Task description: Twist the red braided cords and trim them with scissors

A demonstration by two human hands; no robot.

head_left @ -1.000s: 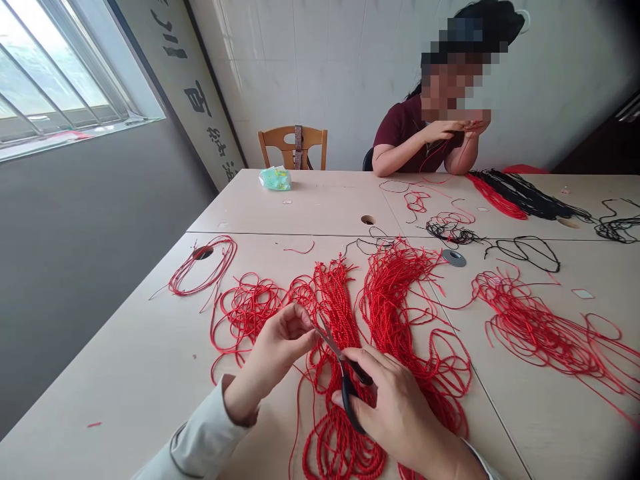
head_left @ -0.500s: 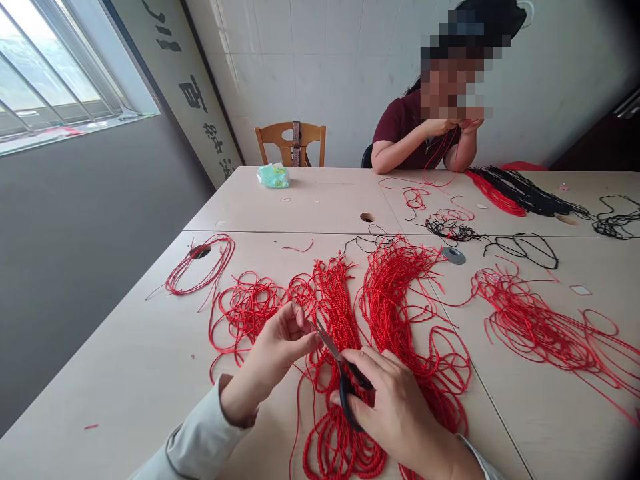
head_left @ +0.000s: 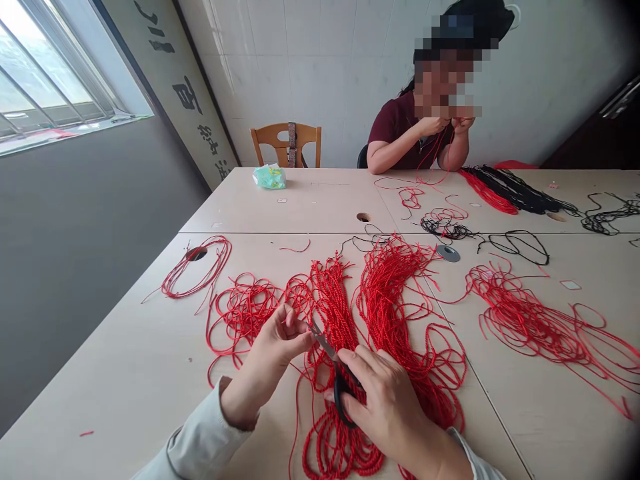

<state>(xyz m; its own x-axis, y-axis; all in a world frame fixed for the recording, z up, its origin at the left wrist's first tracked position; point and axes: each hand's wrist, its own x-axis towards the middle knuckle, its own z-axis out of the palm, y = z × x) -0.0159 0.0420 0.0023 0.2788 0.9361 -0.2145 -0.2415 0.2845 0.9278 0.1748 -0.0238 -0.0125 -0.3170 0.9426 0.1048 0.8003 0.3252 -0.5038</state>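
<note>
My right hand [head_left: 387,410] grips black-handled scissors [head_left: 342,392] low over a bundle of twisted red cords [head_left: 333,300], with the steel blades [head_left: 324,340] pointing up and left. My left hand [head_left: 270,350] is pinched close to the blade tips, and a thin red cord seems to run between its fingertips, though the strand is hard to make out. Under both hands, red cord loops [head_left: 340,447] lie heaped on the pale table [head_left: 125,373]. A looser red tangle [head_left: 243,320] lies just beyond my left hand.
A second red bundle [head_left: 390,293] lies right of the scissors, and more red cord [head_left: 530,327] spreads to the right. At the far side, a seated person [head_left: 400,130] holds red cord up near their chin. Black cords [head_left: 515,190] lie near them, beside a green packet [head_left: 269,177] and wooden chair [head_left: 285,143].
The whole view has drifted slightly left. My hands and the scissors have stayed almost in place over the cords.
</note>
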